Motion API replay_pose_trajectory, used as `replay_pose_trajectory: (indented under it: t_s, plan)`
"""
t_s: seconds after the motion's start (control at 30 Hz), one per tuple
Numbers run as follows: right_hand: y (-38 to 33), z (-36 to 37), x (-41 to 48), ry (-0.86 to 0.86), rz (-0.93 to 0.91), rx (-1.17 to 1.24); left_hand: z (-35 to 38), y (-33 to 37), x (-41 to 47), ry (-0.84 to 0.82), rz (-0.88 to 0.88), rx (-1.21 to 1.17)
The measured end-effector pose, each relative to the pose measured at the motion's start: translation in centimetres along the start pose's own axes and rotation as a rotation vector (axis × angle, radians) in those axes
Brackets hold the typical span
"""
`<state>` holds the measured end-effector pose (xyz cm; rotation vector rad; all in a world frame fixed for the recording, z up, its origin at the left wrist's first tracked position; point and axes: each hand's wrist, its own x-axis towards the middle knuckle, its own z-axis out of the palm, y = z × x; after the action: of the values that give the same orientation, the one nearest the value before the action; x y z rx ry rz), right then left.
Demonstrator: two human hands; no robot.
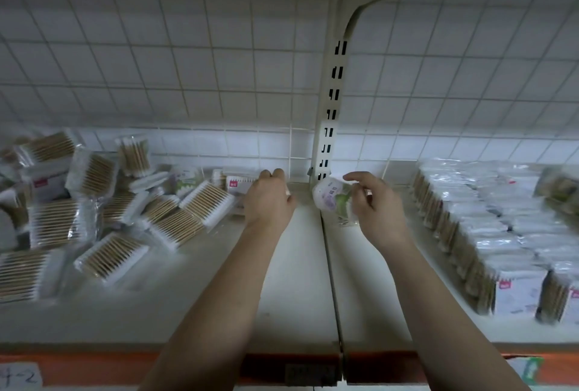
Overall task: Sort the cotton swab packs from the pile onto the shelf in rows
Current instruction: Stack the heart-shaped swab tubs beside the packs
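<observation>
Right hand (372, 202) pinches a cotton swab pack (331, 198) above the shelf (294, 271), between pile (94, 209) and rows (488, 234); left hand (269, 201) curls against a red-labelled pack (239, 184) at the pile's edge, grip unclear

The piled packs (94, 212) show tan sticks, white tips, clear wrap. The pack (332, 198) in the right hand (372, 205) is white with purple and green print. The shelf (297, 265) is off-white, its front strip (94, 362) orange-red; the upright (332, 93) cream with black slots.
</observation>
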<state>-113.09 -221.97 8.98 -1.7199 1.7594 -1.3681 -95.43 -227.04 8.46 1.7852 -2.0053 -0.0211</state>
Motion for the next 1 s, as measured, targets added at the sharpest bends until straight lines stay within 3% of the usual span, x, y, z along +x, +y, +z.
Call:
replay_pose_trajectory:
  t_s: [0.17, 0.33, 0.5, 0.8, 1.0]
  plan:
    - [0.5, -0.3, 0.0, -0.005, 0.041, 0.028, -0.3, 0.2, -0.2, -0.063, -0.009, -0.034]
    - [0.1, -0.4, -0.3, 0.004, 0.193, 0.181, -0.2, 0.5, -1.2, -0.11, -0.006, -0.076]
    - [-0.3, -0.4, -0.6, 0.002, 0.256, 0.217, 0.4, 0.4, -1.7, -0.089, 0.013, -0.072]
    - [-0.8, -0.5, -0.7, -0.044, 0.276, 0.158, 0.2, 0.4, -1.7, -0.077, 0.017, 0.031]
    - [-1.3, -0.6, -0.7, -0.069, 0.286, 0.21, -0.7, 0.2, -2.5, -0.08, 0.008, -0.023]
